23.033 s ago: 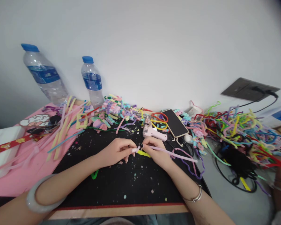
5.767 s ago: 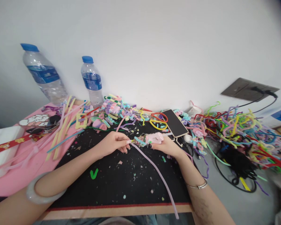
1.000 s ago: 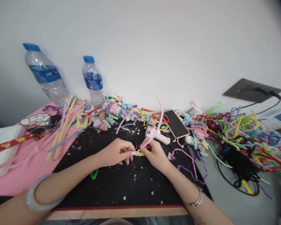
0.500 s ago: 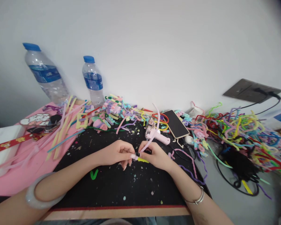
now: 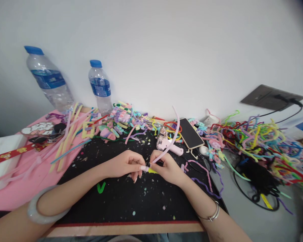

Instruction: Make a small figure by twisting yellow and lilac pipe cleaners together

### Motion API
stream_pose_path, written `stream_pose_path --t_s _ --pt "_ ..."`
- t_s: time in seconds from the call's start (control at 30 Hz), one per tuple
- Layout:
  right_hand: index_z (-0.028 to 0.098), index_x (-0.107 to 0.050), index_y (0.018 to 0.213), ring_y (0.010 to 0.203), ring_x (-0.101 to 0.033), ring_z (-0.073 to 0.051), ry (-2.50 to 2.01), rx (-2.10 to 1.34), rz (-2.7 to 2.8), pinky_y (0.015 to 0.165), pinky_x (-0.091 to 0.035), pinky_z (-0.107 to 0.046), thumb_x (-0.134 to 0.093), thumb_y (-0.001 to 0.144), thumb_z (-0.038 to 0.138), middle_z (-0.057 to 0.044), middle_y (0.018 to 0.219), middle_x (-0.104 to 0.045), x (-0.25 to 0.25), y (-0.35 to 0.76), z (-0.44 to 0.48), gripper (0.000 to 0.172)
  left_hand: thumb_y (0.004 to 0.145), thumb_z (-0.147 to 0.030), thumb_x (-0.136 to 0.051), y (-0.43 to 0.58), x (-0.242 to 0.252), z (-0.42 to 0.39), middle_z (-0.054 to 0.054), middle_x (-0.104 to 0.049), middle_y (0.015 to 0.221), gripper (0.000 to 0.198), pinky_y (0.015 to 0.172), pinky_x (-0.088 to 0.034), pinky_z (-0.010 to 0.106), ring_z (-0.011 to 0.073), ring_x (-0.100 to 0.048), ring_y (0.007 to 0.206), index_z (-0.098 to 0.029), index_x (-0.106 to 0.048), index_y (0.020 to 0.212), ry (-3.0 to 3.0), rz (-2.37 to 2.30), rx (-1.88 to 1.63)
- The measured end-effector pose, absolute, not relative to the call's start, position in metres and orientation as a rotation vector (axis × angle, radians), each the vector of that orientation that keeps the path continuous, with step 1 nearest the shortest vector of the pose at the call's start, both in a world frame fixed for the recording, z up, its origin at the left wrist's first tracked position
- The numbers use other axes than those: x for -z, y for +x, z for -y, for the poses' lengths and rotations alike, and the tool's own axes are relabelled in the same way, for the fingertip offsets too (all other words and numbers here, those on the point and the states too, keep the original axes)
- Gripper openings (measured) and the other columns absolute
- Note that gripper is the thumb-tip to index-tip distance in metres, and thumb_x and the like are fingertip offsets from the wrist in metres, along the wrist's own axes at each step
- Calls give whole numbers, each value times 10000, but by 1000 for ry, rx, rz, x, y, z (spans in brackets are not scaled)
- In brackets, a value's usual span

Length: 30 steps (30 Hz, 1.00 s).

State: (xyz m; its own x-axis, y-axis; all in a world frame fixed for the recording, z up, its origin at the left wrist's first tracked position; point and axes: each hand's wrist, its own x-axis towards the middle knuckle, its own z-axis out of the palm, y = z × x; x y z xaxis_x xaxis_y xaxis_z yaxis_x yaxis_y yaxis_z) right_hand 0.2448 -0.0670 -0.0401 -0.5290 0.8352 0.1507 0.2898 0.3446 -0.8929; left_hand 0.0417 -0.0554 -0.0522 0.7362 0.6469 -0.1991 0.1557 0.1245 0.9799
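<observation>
Both hands meet over the black mat (image 5: 121, 201). A pale pink pipe cleaner (image 5: 173, 138) rises in a curve from between the fingertips. My right hand (image 5: 166, 167) pinches it near its lower end. My left hand (image 5: 130, 165) is closed with thumb and forefinger pressed at that same end, so the exact grip is partly hidden. Just under the right fingers shows a yellow piece (image 5: 152, 171), perhaps lying on the mat or held; I cannot tell. Behind the hands lies a pink glue gun (image 5: 169, 146). A green V-shaped piece (image 5: 101, 187) rests on the mat near my left forearm.
Two water bottles (image 5: 100, 87) stand against the wall. Piles of coloured pipe cleaners (image 5: 262, 137) spread at the back and right. A phone (image 5: 192, 133) lies behind the glue gun. Black cables (image 5: 261, 176) bundle on the grey surface. A pink sheet (image 5: 47, 171) covers the left.
The free end of the pale pink pipe cleaner has swung to the right and slightly up. Both hands stay nearly in place, with the fingertips barely shifted.
</observation>
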Motion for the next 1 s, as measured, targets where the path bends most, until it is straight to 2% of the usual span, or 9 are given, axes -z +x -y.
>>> stream_pose_path --t_s 0.37,0.8,1.0 --pt "179 -497 685 609 -448 -101 -1035 -1025 1993 578 -362 -226 -525 779 124 33 647 -478 42 243 68 113 808 -379 -568 46 49 57 -5 -615 598 251 477 -434 189 108 -598 505 -133 -594 762 1501 -788 -437" --pt "172 -505 650 569 -422 -92 -1099 -1063 1961 531 -335 -213 -524 763 128 43 604 -460 43 241 68 123 824 -405 -527 46 53 60 25 -633 587 304 430 -414 169 108 -581 474 -130 -624 737 1749 -889 -482" --pt "170 -495 644 558 -408 -86 -1098 -1085 1950 526 -321 -212 -523 761 122 50 595 -441 44 241 69 129 837 -378 -517 46 52 60 27 -632 586 299 465 -433 176 108 -593 483 -127 -626 716 1851 -864 -500"
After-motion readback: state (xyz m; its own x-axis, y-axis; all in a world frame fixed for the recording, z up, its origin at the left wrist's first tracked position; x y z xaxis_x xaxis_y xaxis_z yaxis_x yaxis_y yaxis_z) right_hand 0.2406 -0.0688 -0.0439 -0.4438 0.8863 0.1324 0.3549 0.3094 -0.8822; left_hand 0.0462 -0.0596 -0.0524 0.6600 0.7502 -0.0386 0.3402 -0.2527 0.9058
